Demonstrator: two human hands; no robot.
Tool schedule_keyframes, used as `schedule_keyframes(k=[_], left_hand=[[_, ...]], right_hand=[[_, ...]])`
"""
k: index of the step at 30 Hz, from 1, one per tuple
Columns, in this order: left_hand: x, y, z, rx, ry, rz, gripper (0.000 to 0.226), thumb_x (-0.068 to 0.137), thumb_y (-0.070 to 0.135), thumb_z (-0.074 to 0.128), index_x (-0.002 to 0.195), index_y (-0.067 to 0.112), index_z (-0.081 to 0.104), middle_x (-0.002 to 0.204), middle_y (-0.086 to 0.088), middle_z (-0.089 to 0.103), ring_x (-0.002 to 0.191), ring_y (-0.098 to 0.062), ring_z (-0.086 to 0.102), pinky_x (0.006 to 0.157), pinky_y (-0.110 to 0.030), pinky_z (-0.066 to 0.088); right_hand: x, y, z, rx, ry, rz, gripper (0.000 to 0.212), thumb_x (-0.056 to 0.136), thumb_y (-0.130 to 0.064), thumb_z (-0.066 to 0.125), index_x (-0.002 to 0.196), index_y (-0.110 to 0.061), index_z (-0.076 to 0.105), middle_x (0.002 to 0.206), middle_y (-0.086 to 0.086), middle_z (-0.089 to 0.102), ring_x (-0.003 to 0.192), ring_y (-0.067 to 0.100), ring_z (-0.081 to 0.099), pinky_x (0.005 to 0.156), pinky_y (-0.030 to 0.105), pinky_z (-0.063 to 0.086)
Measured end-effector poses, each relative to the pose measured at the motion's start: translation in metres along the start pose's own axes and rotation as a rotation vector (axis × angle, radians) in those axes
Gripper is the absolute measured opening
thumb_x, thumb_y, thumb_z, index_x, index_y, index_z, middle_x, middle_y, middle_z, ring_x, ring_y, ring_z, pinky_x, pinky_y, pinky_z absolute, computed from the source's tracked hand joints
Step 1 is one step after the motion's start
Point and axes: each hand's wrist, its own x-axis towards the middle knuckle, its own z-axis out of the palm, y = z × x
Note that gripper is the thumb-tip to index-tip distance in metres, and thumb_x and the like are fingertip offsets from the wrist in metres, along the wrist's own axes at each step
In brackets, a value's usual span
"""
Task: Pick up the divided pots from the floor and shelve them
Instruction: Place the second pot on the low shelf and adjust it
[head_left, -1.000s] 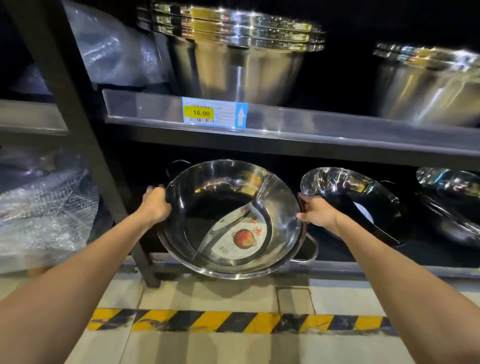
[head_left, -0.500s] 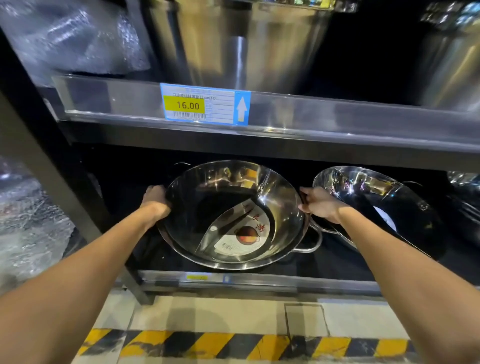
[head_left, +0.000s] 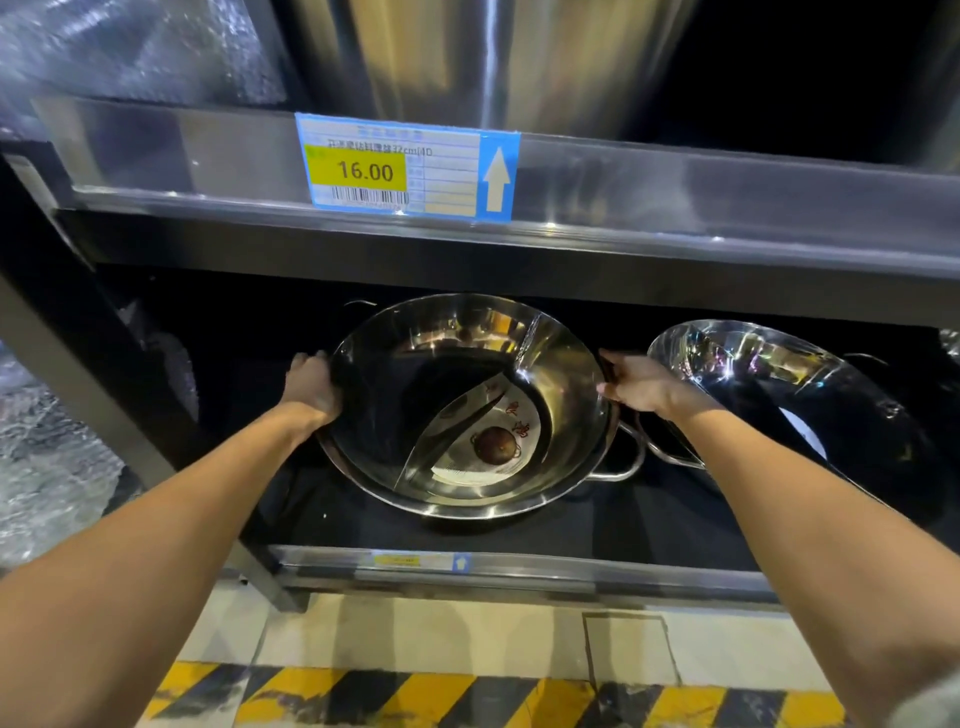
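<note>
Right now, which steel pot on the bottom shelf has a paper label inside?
The divided pot held between both hands; the tilted pot at its right shows none.

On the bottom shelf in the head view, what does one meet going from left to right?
Left hand → divided pot → right hand → second pot.

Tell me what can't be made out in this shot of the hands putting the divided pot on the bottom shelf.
All in the head view:
- The left hand fingers: hidden behind the divided pot rim.
- Under the pot: whether it rests on the bottom shelf or on another pot; the bowl hides it.
- The price label small print: too blurred.
- The big steel vessel above: cut off by the top edge.
- The shelf's back: lost in darkness.
</note>
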Motion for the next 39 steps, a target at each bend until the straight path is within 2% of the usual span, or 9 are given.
schedule_keyframes(k=[6, 9, 14, 16, 19, 26, 28, 36, 39], left_hand=[[-0.003, -0.004, 0.0, -0.027, -0.055, -0.023, 0.047, 0.091, 0.004, 0.041, 0.136, -0.005, 0.031, 0.143, -0.03, 0.031, 0.136, -0.041, 0.025, 0.115, -0.047, 0.027], [-0.01, 0.001, -0.002, -0.056, -0.049, -0.015, 0.047, 0.095, 0.007, 0.035, 0.14, -0.004, 0.024, 0.15, -0.023, 0.025, 0.143, -0.033, 0.014, 0.117, -0.036, 0.016], [-0.018, 0.001, -0.003, -0.028, -0.039, -0.01, 0.042, 0.096, 0.006, 0.033, 0.135, -0.009, 0.03, 0.145, -0.028, 0.033, 0.138, -0.038, 0.024, 0.113, -0.038, 0.021], [-0.02, 0.002, -0.002, -0.041, -0.014, -0.038, 0.042, 0.094, 0.004, 0.036, 0.133, -0.011, 0.033, 0.135, -0.033, 0.042, 0.13, -0.042, 0.034, 0.107, -0.041, 0.03], [-0.028, 0.002, 0.002, -0.088, 0.001, -0.107, 0.045, 0.091, 0.002, 0.042, 0.134, -0.007, 0.032, 0.136, -0.032, 0.039, 0.127, -0.044, 0.038, 0.104, -0.043, 0.036], [-0.067, -0.016, 0.012, -0.307, -0.019, -0.151, 0.063, 0.089, -0.005, 0.04, 0.145, 0.004, 0.012, 0.151, -0.027, 0.015, 0.131, -0.044, 0.031, 0.111, -0.046, 0.029], [-0.077, -0.022, 0.013, -0.306, -0.064, -0.122, 0.059, 0.093, 0.0, 0.035, 0.146, 0.006, 0.009, 0.153, -0.023, 0.009, 0.13, -0.042, 0.031, 0.11, -0.046, 0.029], [-0.073, -0.024, 0.002, -0.428, -0.103, -0.169, 0.063, 0.096, 0.015, 0.034, 0.146, 0.024, -0.004, 0.148, -0.027, 0.029, 0.122, -0.044, 0.045, 0.108, -0.051, 0.037], [-0.082, -0.021, 0.003, -0.468, -0.091, -0.155, 0.063, 0.097, 0.014, 0.033, 0.146, 0.022, -0.005, 0.135, -0.027, 0.046, 0.089, -0.033, 0.058, 0.08, -0.04, 0.049]], right_hand=[[-0.009, -0.008, 0.001, -0.133, 0.008, 0.035, 0.047, 0.096, -0.023, 0.047, 0.137, -0.003, 0.039, 0.139, 0.021, 0.047, 0.13, 0.034, 0.042, 0.108, 0.036, 0.034], [-0.034, -0.019, 0.004, -0.182, 0.268, 0.016, 0.038, 0.098, -0.023, 0.038, 0.112, 0.008, 0.056, 0.113, 0.03, 0.06, 0.112, 0.041, 0.053, 0.096, 0.039, 0.042], [-0.112, -0.031, 0.046, -0.109, 0.473, -0.099, 0.03, 0.096, -0.02, 0.04, 0.121, -0.008, 0.053, 0.115, 0.017, 0.055, 0.109, 0.032, 0.052, 0.088, 0.037, 0.047], [-0.137, -0.035, 0.069, -0.196, 0.432, -0.07, 0.035, 0.098, -0.029, 0.036, 0.121, -0.009, 0.052, 0.111, 0.014, 0.06, 0.105, 0.028, 0.055, 0.079, 0.036, 0.051], [-0.152, -0.042, 0.096, -0.181, 0.301, 0.049, 0.051, 0.099, -0.035, 0.029, 0.143, -0.01, 0.028, 0.133, 0.013, 0.051, 0.122, 0.027, 0.048, 0.089, 0.038, 0.05], [-0.149, -0.042, 0.104, 0.258, 0.224, 0.048, 0.06, 0.1, -0.022, 0.033, 0.148, -0.01, 0.0, 0.138, 0.018, 0.037, 0.105, 0.02, 0.046, 0.089, 0.028, 0.039], [-0.148, -0.038, 0.1, 0.364, 0.159, 0.048, 0.064, 0.099, -0.023, 0.036, 0.148, -0.016, -0.004, 0.142, 0.017, 0.036, 0.115, 0.022, 0.045, 0.095, 0.03, 0.038], [-0.143, -0.039, 0.09, 0.513, 0.041, 0.08, 0.087, 0.093, -0.02, 0.051, 0.145, -0.019, -0.017, 0.152, 0.007, 0.033, 0.135, 0.027, 0.037, 0.11, 0.038, 0.034], [-0.139, -0.034, 0.085, 0.528, 0.008, 0.084, 0.089, 0.093, -0.019, 0.051, 0.144, -0.022, -0.021, 0.15, 0.007, 0.036, 0.131, 0.027, 0.042, 0.11, 0.046, 0.038]])
